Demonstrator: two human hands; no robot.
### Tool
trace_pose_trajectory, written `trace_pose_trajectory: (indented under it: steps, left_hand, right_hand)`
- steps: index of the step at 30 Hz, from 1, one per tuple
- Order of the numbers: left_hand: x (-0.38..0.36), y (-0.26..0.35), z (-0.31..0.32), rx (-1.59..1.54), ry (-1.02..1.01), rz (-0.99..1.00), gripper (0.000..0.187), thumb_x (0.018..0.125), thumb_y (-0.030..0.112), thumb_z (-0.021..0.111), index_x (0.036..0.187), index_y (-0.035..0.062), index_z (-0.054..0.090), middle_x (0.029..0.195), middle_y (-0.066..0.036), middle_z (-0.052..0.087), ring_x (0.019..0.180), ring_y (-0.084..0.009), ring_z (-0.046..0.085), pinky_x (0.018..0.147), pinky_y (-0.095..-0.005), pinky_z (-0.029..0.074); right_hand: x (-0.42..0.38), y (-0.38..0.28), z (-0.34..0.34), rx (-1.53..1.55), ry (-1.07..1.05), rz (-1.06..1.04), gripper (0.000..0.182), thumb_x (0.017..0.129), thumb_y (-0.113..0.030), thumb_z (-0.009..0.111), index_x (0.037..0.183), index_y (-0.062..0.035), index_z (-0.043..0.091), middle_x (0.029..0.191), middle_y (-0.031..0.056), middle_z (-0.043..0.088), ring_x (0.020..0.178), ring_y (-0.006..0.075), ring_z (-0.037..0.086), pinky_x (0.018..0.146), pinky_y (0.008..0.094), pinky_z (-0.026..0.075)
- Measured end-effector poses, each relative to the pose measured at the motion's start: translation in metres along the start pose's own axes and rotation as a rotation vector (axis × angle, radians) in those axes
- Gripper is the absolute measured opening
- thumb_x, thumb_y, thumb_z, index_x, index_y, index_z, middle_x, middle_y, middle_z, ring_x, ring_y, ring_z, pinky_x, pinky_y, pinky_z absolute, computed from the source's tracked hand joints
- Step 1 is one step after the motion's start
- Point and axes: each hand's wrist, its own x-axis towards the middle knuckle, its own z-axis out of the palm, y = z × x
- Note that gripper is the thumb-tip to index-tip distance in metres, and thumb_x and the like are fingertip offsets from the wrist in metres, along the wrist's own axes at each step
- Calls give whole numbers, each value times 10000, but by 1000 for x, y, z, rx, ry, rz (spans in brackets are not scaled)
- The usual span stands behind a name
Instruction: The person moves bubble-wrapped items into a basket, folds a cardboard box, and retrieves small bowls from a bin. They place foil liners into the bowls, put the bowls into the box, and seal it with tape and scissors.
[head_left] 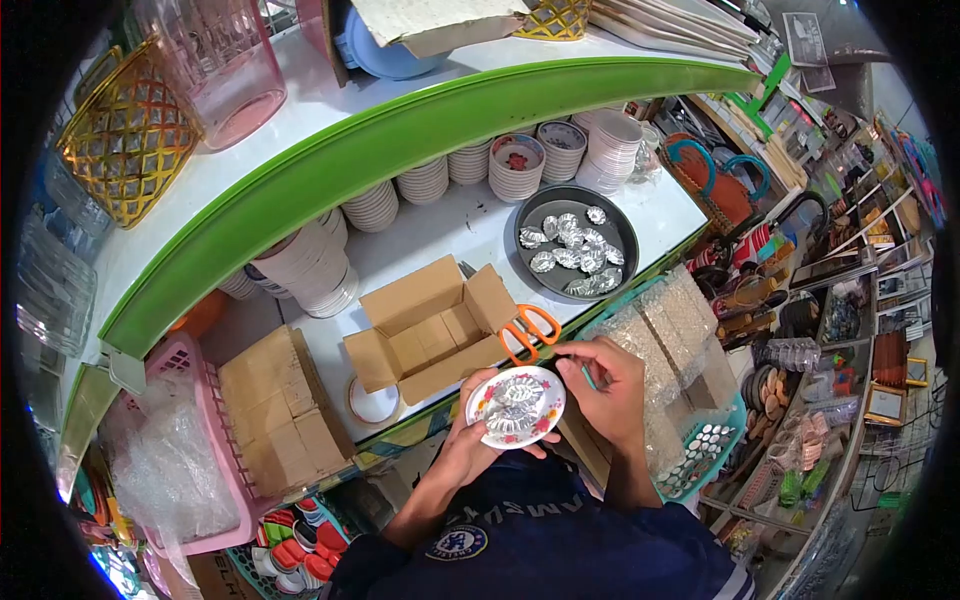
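My left hand (478, 432) grips a small white bowl (553, 402) with a red floral pattern around its inside. Shiny fluted metal tart moulds (518, 396) lie in the bowl. Just right of its rim is my right hand (606, 385), its fingers loosely curled with a gap between thumb and fingers, and I see nothing held there. Beyond the hands, orange-handled scissors (530, 330) lie by an open cardboard box (425, 335). A dark round pan (527, 262) on the counter holds several more of these silvery moulds.
Stacked bowls (517, 165) line the back of the white counter (450, 225) under a green-edged shelf (400, 105). A tape roll (373, 402) sits near the front edge. At left stands a pink basket (215, 420); at right, a teal basket (722, 450) with bubble wrap (640, 350).
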Motion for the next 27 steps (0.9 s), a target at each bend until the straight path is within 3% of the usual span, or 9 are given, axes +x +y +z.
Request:
trace_pose_trajectory:
  steps: [6, 8, 9, 13, 15, 16, 18, 21, 27]
  left_hand:
    - [1, -6, -3, -108, -60, -18, 636, 941, 275, 532, 1462, 232, 171, 1433, -258, 366, 1078, -556, 560, 788, -583, 558]
    - [1, -7, -5, -109, -69, -17, 625, 947, 255, 512, 1465, 228, 163, 1431, -264, 366, 1078, -554, 560, 792, -583, 557]
    - [1, -7, -5, -111, -78, -14, 615, 953, 235, 492, 1468, 224, 155, 1430, -270, 366, 1079, -553, 561, 796, -584, 556]
    - [-1, -6, -1, -83, -54, -21, 614, 957, 227, 480, 1470, 211, 143, 1425, -277, 368, 1081, -550, 561, 797, -584, 555]
    - [-1, -5, 2, 9, 10, -74, 696, 923, 453, 569, 1446, 256, 156, 1418, -273, 379, 1040, -569, 570, 747, -578, 570]
    - [-1, -6, 0, 10, 12, -69, 696, 923, 453, 569, 1446, 256, 156, 1418, -273, 379, 1040, -569, 570, 747, -578, 570]
    - [-2, -9, -3, -113, -50, -34, 621, 951, 216, 480, 1470, 197, 138, 1431, -270, 364, 1080, -547, 563, 798, -586, 555]
    - [-2, -9, -4, -104, -52, -34, 628, 948, 216, 485, 1469, 197, 136, 1433, -266, 362, 1079, -546, 564, 801, -589, 554]
    - [-2, -11, -6, -124, -71, -28, 636, 953, 251, 500, 1469, 194, 134, 1432, -259, 368, 1077, -540, 567, 798, -581, 555]
  right_hand:
    - [24, 35, 4, -5, 86, 68, 117, 831, -93, 697, 942, -63, 720, 726, 59, 624, 561, 136, 503, 523, 281, 385]
    - [34, 50, 0, -212, 135, 36, 107, 841, -113, 689, 933, -64, 714, 762, 71, 636, 622, 179, 557, 554, 296, 413]
    - [40, 57, 0, -218, 149, 72, 122, 841, -145, 691, 932, -67, 711, 825, 100, 646, 738, 251, 613, 630, 347, 463]
    - [58, 95, -4, -384, 124, 189, 173, 808, -190, 718, 936, -73, 719, 932, 145, 650, 918, 345, 616, 790, 429, 480]
    - [67, 109, -4, -480, 163, 126, 184, 797, -199, 728, 930, -72, 722, 934, 150, 651, 925, 349, 614, 794, 432, 482]
    - [71, 114, -4, -577, 204, 68, 196, 786, -208, 737, 925, -70, 725, 936, 155, 651, 931, 353, 612, 798, 436, 484]
    - [81, 123, -2, -627, 192, 95, 241, 754, -233, 762, 923, -65, 732, 955, 164, 655, 927, 353, 613, 793, 441, 496]
    - [92, 132, 3, -700, 162, 143, 291, 723, -246, 781, 949, -69, 733, 967, 161, 660, 920, 341, 616, 785, 442, 501]
    - [101, 152, 8, -768, 173, 191, 148, 688, -216, 781, 803, -126, 759, 902, 146, 679, 865, 347, 644, 736, 448, 519]
